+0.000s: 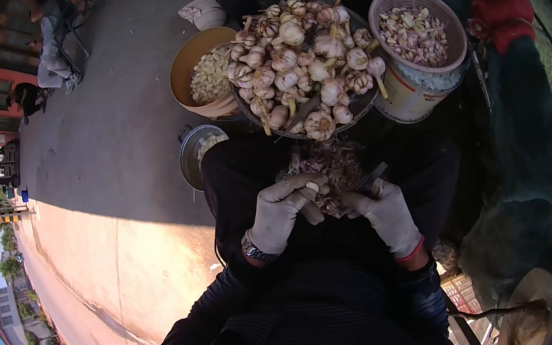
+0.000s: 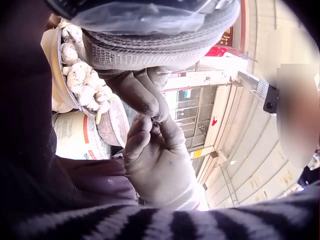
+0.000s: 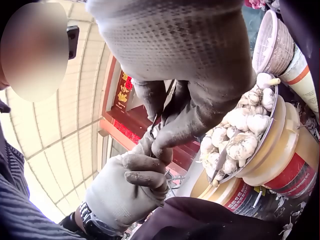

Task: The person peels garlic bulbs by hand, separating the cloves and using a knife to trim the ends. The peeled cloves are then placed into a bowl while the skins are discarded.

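Note:
Both hands wear pale, dirt-stained gloves and meet over the lap. In the head view, my left hand (image 1: 275, 214) pinches a small white garlic clove (image 1: 312, 186) between thumb and fingers. My right hand (image 1: 389, 216) grips a small knife (image 1: 373, 176), its blade pointing up and away. The right wrist view has the fingertips of both hands close together at the clove, which they largely hide. Dry garlic skins (image 1: 326, 162) are heaped on the lap just beyond the hands. Past them, whole garlic heads (image 1: 286, 60) fill a wide, round basin.
A yellow bucket (image 1: 187, 63) of peeled cloves stands left of the basin, near a metal pot (image 1: 189, 159). At right, a pink colander (image 1: 380, 4) of unpeeled cloves sits on a white bucket (image 1: 409, 96). A wide-brimmed hat (image 1: 530, 332) lies far right. Someone sits at far left.

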Demonstrator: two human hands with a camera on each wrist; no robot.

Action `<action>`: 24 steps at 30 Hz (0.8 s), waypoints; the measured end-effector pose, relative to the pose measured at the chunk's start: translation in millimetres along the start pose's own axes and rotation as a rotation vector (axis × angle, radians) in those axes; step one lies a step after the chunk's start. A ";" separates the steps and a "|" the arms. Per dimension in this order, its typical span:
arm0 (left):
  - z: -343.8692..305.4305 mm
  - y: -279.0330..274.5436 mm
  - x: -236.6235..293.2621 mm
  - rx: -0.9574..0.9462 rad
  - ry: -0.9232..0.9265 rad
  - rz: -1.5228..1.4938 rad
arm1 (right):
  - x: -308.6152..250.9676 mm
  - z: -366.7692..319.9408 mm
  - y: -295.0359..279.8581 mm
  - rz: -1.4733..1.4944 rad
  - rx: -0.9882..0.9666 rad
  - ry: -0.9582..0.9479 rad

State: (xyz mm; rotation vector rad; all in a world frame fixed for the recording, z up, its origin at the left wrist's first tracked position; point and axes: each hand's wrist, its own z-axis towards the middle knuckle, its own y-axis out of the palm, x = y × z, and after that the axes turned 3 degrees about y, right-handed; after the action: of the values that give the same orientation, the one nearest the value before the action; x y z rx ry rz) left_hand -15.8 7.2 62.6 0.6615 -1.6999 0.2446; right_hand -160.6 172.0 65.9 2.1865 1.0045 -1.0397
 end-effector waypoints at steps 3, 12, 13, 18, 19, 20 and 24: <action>0.0 -0.1 -2.2 -0.066 -0.032 0.087 | -4.2 -3.9 2.8 0.235 0.046 -0.105; -0.4 8.0 -12.4 -0.215 0.300 0.430 | 0.6 -4.3 9.3 0.250 0.057 -0.160; -0.9 8.0 -14.2 -0.207 0.299 0.430 | 2.3 -4.0 9.4 0.276 0.049 -0.164; 0.3 2.6 -23.4 -0.235 0.425 0.647 | 7.4 0.3 3.9 0.255 0.040 -0.185; -0.7 4.3 -21.6 -0.238 0.424 0.641 | 8.3 1.0 4.4 0.280 0.048 -0.203; -2.2 7.1 -18.4 -0.234 0.423 0.627 | 9.1 1.9 4.3 0.304 0.057 -0.222; -0.6 13.3 -21.3 -0.202 0.396 0.575 | 13.3 4.1 5.4 0.285 0.097 -0.214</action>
State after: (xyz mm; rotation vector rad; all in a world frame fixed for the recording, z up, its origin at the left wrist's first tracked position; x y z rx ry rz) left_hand -20.4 24.6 45.1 -0.0437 -1.4675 0.5600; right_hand -152.3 171.2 53.5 2.1584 0.5396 -1.1739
